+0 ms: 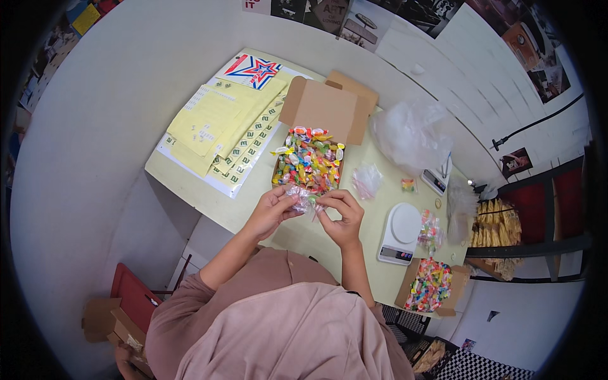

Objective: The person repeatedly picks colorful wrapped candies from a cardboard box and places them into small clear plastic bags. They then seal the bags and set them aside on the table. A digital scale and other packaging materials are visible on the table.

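Just in front of a cardboard box full of wrapped candies, both hands meet over a small clear plastic bag (299, 199). My left hand (273, 211) grips the bag's body, which looks crinkled. With thumb and forefinger, my right hand (343, 216) pinches a small green wrapped candy (313, 200) at the bag's right side; whether it is inside the bag is hard to tell. The wrapped candies (311, 159) fill the cardboard box (327, 107), its lid folded back. To the right of it lies a pile of flat clear plastic bags (367, 181).
A white kitchen scale (400, 232) stands at right, near filled candy bags (430, 230) and a second candy box (430, 287). A large translucent plastic bag (411, 135) and a smaller scale (437, 175) are behind. Yellow sticker sheets (213, 123) cover the left. Another person's hand (124, 354) shows lower left.
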Tool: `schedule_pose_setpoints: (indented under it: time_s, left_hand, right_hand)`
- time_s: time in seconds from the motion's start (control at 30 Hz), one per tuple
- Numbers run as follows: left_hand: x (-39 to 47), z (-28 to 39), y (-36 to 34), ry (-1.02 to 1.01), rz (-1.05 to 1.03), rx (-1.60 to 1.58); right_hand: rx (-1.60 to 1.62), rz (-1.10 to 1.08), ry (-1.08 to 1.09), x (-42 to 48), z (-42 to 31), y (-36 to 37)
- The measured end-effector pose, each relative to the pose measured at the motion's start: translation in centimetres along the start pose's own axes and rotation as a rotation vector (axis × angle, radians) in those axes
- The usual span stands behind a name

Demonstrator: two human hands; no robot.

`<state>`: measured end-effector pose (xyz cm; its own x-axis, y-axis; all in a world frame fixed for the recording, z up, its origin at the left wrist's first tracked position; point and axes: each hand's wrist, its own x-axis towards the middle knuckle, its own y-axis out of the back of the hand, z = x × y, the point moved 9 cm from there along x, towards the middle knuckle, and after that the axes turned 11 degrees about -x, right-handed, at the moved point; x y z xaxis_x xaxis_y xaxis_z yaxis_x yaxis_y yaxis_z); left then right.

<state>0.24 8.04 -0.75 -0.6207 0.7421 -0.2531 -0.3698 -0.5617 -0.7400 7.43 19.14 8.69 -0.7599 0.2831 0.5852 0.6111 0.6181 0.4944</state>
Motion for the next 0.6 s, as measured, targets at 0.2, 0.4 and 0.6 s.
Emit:
schedule_pose_setpoints:
  time_s: [0.2, 0.4, 0.6]
  left_hand:
    - [0.2, -0.6, -0.2, 0.032, -0.082, 0.122]
    - [0.4, -1.0, -0.1, 0.047, -0.079, 0.155]
    - [0.0, -1.6, 0.3, 0.079, -0.081, 0.198]
  right_hand:
    - [-0.091, -0.062, 0.004, -0.6, 0.4, 0.1]
    - [-0.037, -0.177, -0.014, 0.2, -1.0, -0.2]
    - [-0.018, -0.201, 0.0, -0.8, 0.0, -0.5]
